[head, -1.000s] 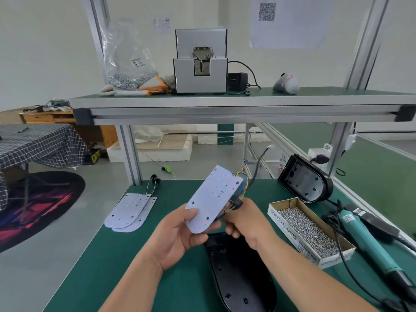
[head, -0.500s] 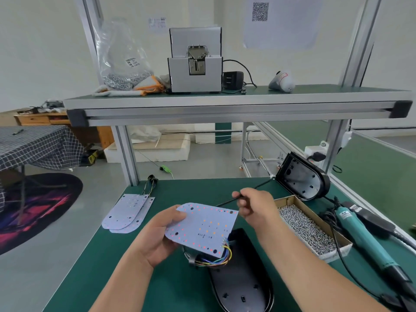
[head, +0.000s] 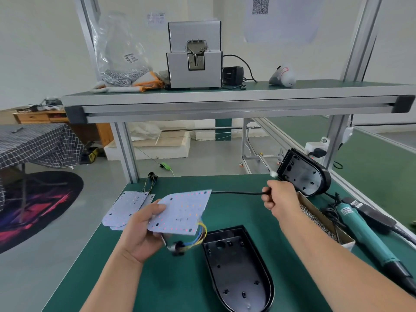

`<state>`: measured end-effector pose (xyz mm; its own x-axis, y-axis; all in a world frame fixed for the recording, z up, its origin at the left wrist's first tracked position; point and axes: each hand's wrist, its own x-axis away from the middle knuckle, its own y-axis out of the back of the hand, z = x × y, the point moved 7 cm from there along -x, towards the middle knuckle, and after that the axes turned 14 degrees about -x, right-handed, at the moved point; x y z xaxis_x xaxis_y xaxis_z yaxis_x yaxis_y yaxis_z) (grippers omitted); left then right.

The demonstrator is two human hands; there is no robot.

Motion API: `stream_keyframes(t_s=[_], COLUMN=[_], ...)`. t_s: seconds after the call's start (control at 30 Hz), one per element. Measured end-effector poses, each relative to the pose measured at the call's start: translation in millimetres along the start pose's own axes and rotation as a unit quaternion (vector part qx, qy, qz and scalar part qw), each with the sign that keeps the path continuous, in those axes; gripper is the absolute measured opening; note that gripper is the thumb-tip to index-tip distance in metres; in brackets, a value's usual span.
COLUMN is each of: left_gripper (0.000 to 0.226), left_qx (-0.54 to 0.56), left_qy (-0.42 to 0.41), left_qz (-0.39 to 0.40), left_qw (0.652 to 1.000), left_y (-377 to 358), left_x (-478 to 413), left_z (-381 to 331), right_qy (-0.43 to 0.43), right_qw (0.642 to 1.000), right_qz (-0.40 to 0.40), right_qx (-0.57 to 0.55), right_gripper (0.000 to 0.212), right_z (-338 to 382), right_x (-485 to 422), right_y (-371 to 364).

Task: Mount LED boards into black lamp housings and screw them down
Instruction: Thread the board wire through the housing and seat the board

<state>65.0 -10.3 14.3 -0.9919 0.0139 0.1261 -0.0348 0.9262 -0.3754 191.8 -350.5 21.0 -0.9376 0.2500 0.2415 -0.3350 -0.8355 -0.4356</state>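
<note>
Left hand (head: 141, 233) grips LED board (head: 182, 212) above the green mat, coloured wires hanging under it. Right hand (head: 281, 201) pinches its black cable (head: 236, 192), stretched out to the right. Open black housing (head: 238, 269) lies flat just beside the board. Spare boards (head: 128, 208) left. Screw box (head: 327, 219), teal screwdriver (head: 364, 235) and propped second housing (head: 304, 174) right.

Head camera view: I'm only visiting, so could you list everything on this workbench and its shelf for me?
LED board: 1, white, held in the left hand
spare boards: apparently 2, white, stacked at the bench's left
cable: 1, black, from the board to the right hand
flat housing: 1, black, bench centre
propped housing: 1, black, back right
box of screws: 1, cardboard, right
screwdriver: 1, teal, far right
bench: 1, green
machine: 1, grey, upper shelf
bag: 1, clear, shelf left
left hand: holds the board
right hand: grips the cable
</note>
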Motion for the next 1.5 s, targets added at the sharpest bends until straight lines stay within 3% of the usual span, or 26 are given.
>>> stream_keyframes(t_s=[0.1, 0.27, 0.37, 0.47, 0.63, 0.77, 1.03, 1.23, 1.37, 1.43, 1.5], left_gripper=[0.022, 0.015, 0.028, 0.042, 0.050, 0.048, 0.036, 0.046, 0.057, 0.053, 0.047], left_qx=[0.048, 0.030, -0.004, -0.040, -0.016, 0.035, 0.093, 0.125, 0.112, 0.116, 0.120], left_qy=[0.008, 0.033, 0.036, 0.038, 0.042, 0.056, 0.069, 0.046, 0.045, 0.039, 0.032], left_qz=[-0.038, -0.069, -0.047, 0.009, 0.034, 0.035, 0.039, 0.025, 0.009, 0.008, 0.009], left_qw=[0.998, 0.997, 0.998, 0.998, 0.998, 0.997, 0.993, 0.991, 0.993, 0.992, 0.992], left_y=[-3.0, -3.3, -13.2, -29.2, -38.5, -35.4, -49.1, -62.5, -65.0, -66.4, -69.3], left_x=[-1.5, -5.0, -4.7, -3.7, -5.5, -7.1, -4.7, 1.0, 2.9, 2.9, 1.7], left_z=[1.4, 13.3, 18.6, 23.6, 28.7, 33.7, 37.6, 30.1, 29.8, 30.0, 31.0], right_qy=[0.036, 0.078, 0.080, 0.051, 0.005, -0.016, 0.010, 0.060, 0.065, 0.068, 0.043], right_qw=[0.992, 0.942, 0.921, 0.912, 0.909, 0.897, 0.879, 0.844, 0.846, 0.849, 0.875], right_qz=[0.060, 0.183, 0.243, 0.285, 0.313, 0.320, 0.330, 0.350, 0.351, 0.356, 0.350], right_qx=[0.104, 0.270, 0.293, 0.290, 0.274, 0.306, 0.343, 0.403, 0.395, 0.384, 0.332], right_gripper=[0.017, 0.024, 0.041, 0.038, 0.029, 0.034, 0.035, 0.032, 0.032, 0.045, 0.045], right_z=[5.5, 18.8, 28.9, 31.4, 20.4, 6.1, 1.3, 8.3, 8.0, 5.3, 0.3], right_x=[16.8, 64.3, 93.6, 112.5, 124.9, 127.4, 124.2, 126.6, 125.9, 126.0, 122.4], right_y=[-6.4, -7.7, 8.5, 25.0, 25.0, 17.2, 4.7, -14.2, -21.7, -24.0, -23.6])
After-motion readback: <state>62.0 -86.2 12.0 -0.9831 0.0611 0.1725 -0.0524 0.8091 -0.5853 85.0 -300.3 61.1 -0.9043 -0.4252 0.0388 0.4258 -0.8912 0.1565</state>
